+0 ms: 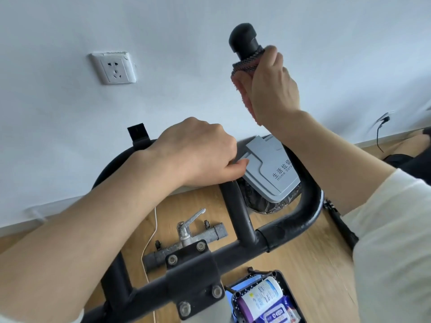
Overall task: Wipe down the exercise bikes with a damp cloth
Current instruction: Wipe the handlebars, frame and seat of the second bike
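Head view shows the right hand [272, 89] curled tight around the cloth [241, 87], which is wrapped round the tall black grip [243, 40] of the bike [191, 264], so it can rub the grip on every side. The left hand [198, 152] is curled over the curved handlebar [309, 203] lower down, likely to keep the bike steady while the other hand wipes.

Light: bright, soft and even; source unseen.
Shadows: faint, thin edge beside socket [113, 68].
Sheen: dull highlights on bar [291, 227].
Blur: sleeve [394, 241] and lower edge soft; centre sharp.
Distortion: wide-angle; skirting [28, 215] bows.
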